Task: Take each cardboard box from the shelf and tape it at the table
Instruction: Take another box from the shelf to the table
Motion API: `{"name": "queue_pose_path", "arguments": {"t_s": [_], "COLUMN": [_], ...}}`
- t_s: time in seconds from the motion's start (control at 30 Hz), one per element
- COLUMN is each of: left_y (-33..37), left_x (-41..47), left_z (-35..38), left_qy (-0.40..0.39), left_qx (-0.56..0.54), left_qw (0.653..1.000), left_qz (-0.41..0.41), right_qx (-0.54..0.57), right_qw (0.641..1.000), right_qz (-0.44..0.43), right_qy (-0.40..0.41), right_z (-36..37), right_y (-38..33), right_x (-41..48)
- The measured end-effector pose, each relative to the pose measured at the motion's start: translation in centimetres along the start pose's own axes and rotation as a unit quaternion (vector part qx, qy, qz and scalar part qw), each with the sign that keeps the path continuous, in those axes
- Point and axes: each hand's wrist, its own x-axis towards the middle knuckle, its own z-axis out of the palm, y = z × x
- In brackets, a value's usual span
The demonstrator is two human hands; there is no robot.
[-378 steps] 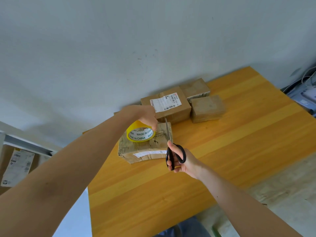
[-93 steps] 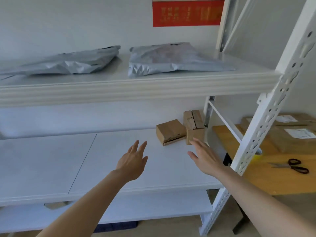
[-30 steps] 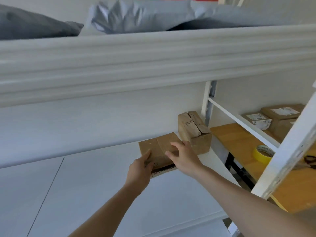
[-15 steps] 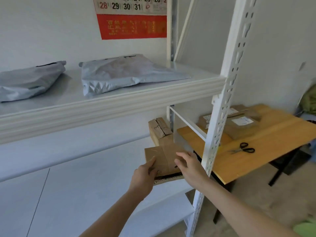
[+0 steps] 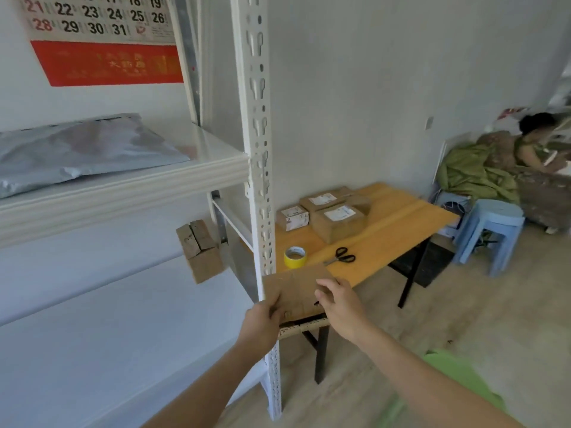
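I hold a flat brown cardboard box (image 5: 296, 291) in the air in front of the white shelf post (image 5: 261, 180). My left hand (image 5: 262, 321) grips its left edge and my right hand (image 5: 338, 301) grips its right edge. Another cardboard box (image 5: 200, 250) stands on the white shelf board (image 5: 108, 335). The wooden table (image 5: 386, 236) to the right carries three labelled boxes (image 5: 336, 222), a yellow tape roll (image 5: 295, 257) and black scissors (image 5: 341, 256).
A grey mailing bag (image 5: 80, 152) lies on the upper shelf board under a wall calendar (image 5: 102, 38). A blue plastic stool (image 5: 491, 230) stands right of the table. A person (image 5: 537, 143) sits in the far right corner beside green cloth.
Both hands have carried the box off the shelf board and rightward, past the shelf post, toward the table. My view has swung right.
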Motion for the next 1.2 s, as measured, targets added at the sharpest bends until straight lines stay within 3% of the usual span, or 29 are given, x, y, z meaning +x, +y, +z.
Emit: {"name": "queue_pose_path", "arguments": {"t_s": [0.47,0.77,1.2], "left_y": [8.8,7.8,4.6], "left_x": [9.2,20.1,30.9], "left_z": [9.6,13.8,17.6], "left_qy": [0.005,-0.054,-0.083], "left_qx": [0.001,0.006,0.019], "left_qw": [1.0,0.998,0.99], "left_qz": [-0.004,-0.017,-0.116], "right_qx": [0.011,0.005,-0.008], "right_qw": [1.0,0.998,0.987], "right_qz": [0.011,0.062,0.135], "right_qy": [-0.015,-0.019,-0.087], "right_z": [-9.4,-9.5,-7.5], "right_y": [10.3,15.5,20.7], "right_x": [8.0,17.4,27.6]}}
